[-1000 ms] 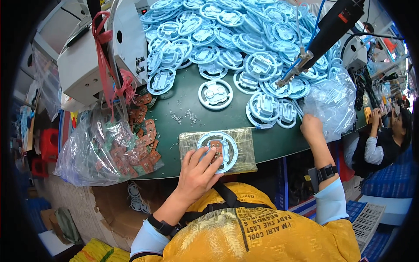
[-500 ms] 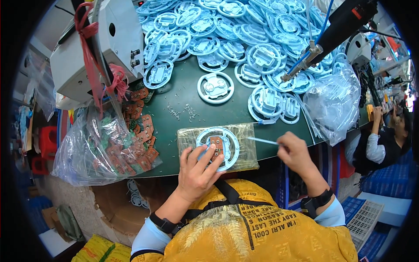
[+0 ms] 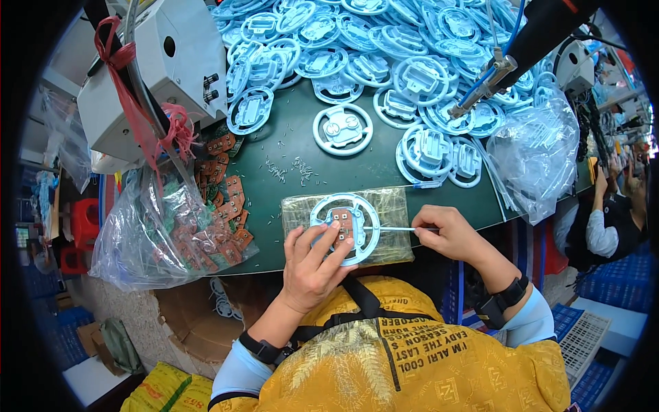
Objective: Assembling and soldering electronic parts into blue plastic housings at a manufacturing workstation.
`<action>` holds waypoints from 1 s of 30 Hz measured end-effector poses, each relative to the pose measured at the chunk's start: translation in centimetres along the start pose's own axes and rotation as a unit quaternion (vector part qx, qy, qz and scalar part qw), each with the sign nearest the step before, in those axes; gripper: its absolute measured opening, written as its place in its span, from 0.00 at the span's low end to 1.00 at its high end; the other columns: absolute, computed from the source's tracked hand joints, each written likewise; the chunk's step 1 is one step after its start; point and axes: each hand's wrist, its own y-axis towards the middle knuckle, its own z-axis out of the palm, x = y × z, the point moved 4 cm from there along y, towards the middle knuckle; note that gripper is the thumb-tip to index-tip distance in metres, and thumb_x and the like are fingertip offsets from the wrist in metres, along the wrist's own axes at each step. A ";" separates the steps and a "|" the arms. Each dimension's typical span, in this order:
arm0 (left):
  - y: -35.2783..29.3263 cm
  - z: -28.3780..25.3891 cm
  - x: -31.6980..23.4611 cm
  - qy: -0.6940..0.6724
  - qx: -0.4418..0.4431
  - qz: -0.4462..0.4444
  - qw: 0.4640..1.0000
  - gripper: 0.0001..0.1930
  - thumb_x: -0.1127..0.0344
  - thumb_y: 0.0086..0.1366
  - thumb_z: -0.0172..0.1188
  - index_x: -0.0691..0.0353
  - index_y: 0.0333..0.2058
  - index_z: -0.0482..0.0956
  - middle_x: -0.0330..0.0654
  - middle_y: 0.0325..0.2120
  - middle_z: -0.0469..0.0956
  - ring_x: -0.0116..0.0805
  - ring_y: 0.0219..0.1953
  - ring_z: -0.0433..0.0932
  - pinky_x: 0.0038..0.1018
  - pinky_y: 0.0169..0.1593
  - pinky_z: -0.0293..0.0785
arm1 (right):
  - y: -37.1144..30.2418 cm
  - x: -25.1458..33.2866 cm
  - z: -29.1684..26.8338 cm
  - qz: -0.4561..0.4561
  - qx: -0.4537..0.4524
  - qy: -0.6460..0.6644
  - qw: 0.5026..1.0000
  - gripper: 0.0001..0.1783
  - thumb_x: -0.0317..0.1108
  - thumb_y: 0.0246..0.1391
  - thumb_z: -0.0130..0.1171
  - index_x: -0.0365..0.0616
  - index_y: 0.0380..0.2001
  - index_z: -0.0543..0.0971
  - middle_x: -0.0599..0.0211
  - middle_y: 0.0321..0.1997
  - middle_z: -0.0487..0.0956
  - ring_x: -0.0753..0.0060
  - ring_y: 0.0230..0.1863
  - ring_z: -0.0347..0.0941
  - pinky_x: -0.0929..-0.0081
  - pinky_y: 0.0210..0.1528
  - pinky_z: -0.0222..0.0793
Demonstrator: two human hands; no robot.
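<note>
A light blue plastic toy steering wheel (image 3: 374, 232) lies on a tape-wrapped block (image 3: 396, 206) at the table's near edge. In its middle sits a brown circuit board (image 3: 343, 218) with several small square parts. My left hand (image 3: 312, 268) holds both down, thumb and fingers on the board and the wheel's near left side. My right hand (image 3: 445, 233) pinches a thin pale stick (image 3: 395, 229). The stick points left, and its far end reaches over the wheel's right rim to the board's edge. Whether the tip touches the board I cannot tell.
Many blue wheels (image 3: 319, 31) are heaped at the back, with one single wheel (image 3: 342, 129) nearer. Small screws (image 3: 301, 169) lie loose on the green table (image 3: 274, 199). Left is a bag of circuit boards (image 3: 171, 240); overhead right hangs a black screwdriver (image 3: 528, 48). Another person (image 3: 611, 213) sits right.
My right hand has moved slightly left with the stick, whose tip now reaches the board's edge. My left hand stays on the wheel. The whole view has shifted a little.
</note>
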 end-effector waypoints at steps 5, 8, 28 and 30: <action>0.0 0.1 0.0 0.000 0.001 0.004 1.000 0.26 0.58 0.49 0.71 0.53 0.49 0.80 0.45 0.54 0.75 0.48 0.51 0.73 0.50 0.58 0.61 | 0.1 -0.2 0.2 -0.032 -0.002 -0.020 0.999 0.05 0.28 0.51 0.59 0.38 0.30 0.76 0.59 0.28 0.75 0.57 0.28 0.75 0.65 0.31 0.70; 0.1 0.0 0.0 0.002 0.000 0.006 1.000 0.26 0.59 0.49 0.71 0.53 0.49 0.80 0.46 0.54 0.75 0.47 0.51 0.73 0.50 0.58 0.61 | 0.0 -0.1 -0.1 -0.069 -0.036 -0.056 0.995 0.05 0.28 0.51 0.60 0.40 0.31 0.76 0.62 0.28 0.74 0.59 0.26 0.74 0.65 0.28 0.68; 0.1 0.1 -0.1 0.006 0.005 0.007 1.000 0.28 0.60 0.45 0.73 0.53 0.49 0.80 0.46 0.53 0.76 0.47 0.52 0.72 0.49 0.58 0.62 | 0.5 0.1 0.1 -0.076 -0.032 -0.059 0.995 0.05 0.27 0.51 0.62 0.42 0.33 0.77 0.63 0.30 0.73 0.57 0.26 0.73 0.65 0.28 0.68; 0.0 0.2 0.0 0.006 0.006 0.007 1.000 0.28 0.60 0.45 0.73 0.53 0.49 0.80 0.46 0.53 0.76 0.47 0.52 0.72 0.49 0.58 0.62 | 0.4 0.3 0.0 -0.085 -0.030 -0.078 0.993 0.05 0.28 0.51 0.62 0.43 0.33 0.77 0.62 0.30 0.73 0.56 0.27 0.73 0.64 0.28 0.68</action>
